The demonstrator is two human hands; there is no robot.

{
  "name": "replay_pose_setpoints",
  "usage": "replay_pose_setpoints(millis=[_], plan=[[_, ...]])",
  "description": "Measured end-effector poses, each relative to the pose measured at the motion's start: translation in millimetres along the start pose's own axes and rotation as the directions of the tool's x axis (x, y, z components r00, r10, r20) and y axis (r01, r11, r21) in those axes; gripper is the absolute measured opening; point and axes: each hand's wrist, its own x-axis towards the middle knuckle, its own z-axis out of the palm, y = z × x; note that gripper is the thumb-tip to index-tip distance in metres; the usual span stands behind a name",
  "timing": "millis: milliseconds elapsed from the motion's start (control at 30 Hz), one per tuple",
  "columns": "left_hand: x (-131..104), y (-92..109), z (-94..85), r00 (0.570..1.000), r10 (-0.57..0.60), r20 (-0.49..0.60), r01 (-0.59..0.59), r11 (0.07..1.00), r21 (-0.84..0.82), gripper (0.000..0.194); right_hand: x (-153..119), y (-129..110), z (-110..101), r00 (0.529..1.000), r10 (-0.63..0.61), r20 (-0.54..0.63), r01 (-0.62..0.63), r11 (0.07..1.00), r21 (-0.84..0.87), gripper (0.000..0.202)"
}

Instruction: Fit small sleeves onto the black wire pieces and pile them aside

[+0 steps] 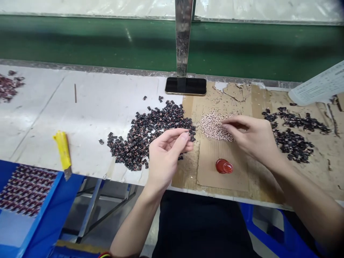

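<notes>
My left hand (170, 154) is closed in a pinch, thumb against the fingertips, in front of a pile of small black parts (139, 139). What it holds is too small to make out. My right hand (251, 138) reaches over a heap of tiny pinkish pieces (213, 125). Its thumb and forefinger are pressed together at the heap's right edge, and whatever lies between them is hidden. Below that heap, a glossy red blob (223, 166) sits on a piece of cardboard (205, 175).
A phone (185, 86) lies at the foot of a metal post (183, 39). More black parts (294, 145) lie at the right, near a white container (318, 86). A yellow utility knife (63, 152) rests at the table's front edge, above a blue tray (40, 218) with rows of parts.
</notes>
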Motion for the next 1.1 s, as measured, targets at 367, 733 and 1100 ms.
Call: replay_pose_setpoints(millis=[367, 733, 1100], plan=[[-24.8, -14.7, 41.0, 0.837, 0.35, 0.421, -0.525, 0.729, 0.438, 0.019, -43.0, -28.2, -14.4, 0.901, 0.355, 0.25, -0.384, 0.381, 0.841, 0.015], [-24.5, -14.5, 39.1, 0.847, 0.238, 0.475, -0.467, 0.76, 0.452, 0.014, -61.8, -57.5, -19.3, 0.962, 0.271, 0.041, -0.225, 0.697, 0.681, 0.019], [-29.0, -20.7, 36.1, 0.891, -0.135, 0.433, 0.055, 0.98, 0.192, 0.004, -67.4, -67.7, -19.8, 0.989, 0.123, -0.085, -0.053, 0.819, 0.571, 0.02]])
